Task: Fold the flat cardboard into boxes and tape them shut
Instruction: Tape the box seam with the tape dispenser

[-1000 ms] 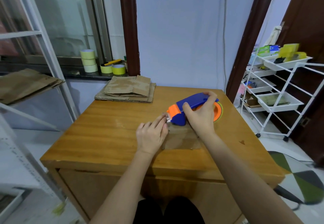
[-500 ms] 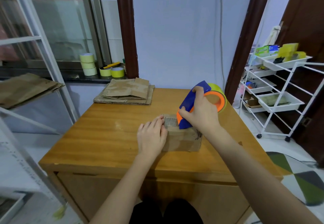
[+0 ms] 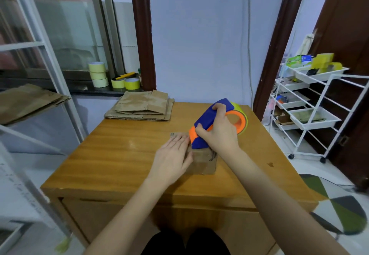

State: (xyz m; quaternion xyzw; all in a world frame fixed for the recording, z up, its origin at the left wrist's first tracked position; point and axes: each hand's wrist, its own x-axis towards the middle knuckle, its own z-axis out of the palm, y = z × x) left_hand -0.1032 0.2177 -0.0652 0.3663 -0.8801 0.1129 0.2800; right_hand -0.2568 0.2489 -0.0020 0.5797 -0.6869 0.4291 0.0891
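Observation:
A small folded cardboard box (image 3: 203,161) sits on the wooden table (image 3: 119,154), near its middle. My left hand (image 3: 172,157) lies flat on the box's top left, fingers straight, pressing it down. My right hand (image 3: 218,135) grips a blue and orange tape dispenser (image 3: 211,120) holding a yellow-green tape roll. The dispenser is tilted, its orange front end down on the box top beside my left fingertips. Much of the box top is hidden by both hands.
A stack of flat cardboard (image 3: 141,108) lies at the table's far left corner. Tape rolls (image 3: 98,74) stand on the window sill behind. More cardboard (image 3: 28,101) rests on a shelf at left. A white wire trolley (image 3: 311,111) stands right of the table.
The dispenser went from lying low to tilted up, and has come nearer along the box top. My left hand slid further onto the box.

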